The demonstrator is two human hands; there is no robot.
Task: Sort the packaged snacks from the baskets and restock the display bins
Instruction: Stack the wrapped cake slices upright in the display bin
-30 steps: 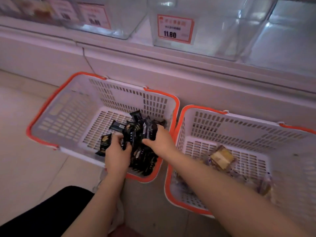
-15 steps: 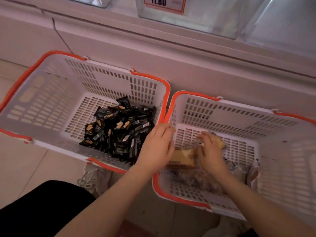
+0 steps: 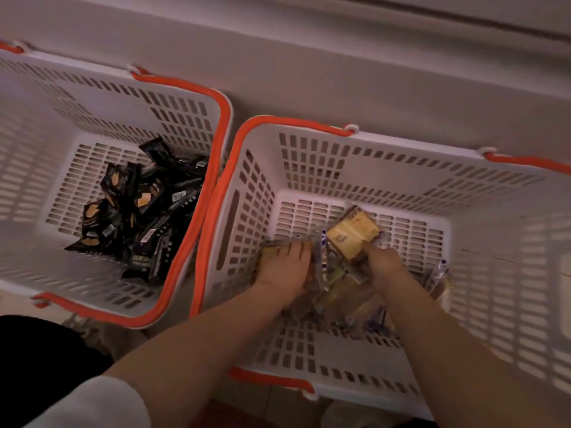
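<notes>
Gathering step: left hand (image 3: 285, 270) and right hand (image 3: 383, 264) each grip clear-wrapped cakes (image 3: 352, 233) inside the right basket (image 3: 309, 125); next, lifting them toward bins.

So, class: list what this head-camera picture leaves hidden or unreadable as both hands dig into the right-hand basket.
- Left hand fingers: buried among clear-wrapped yellow snack packets.
- Black foil packets: print too small.
- White slotted basket with orange rim: cut off at right edge.

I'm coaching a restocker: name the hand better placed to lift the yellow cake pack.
Right. The right hand already touches the yellow cake pack at its near edge; the left hand rests on other packs beside it.
</notes>
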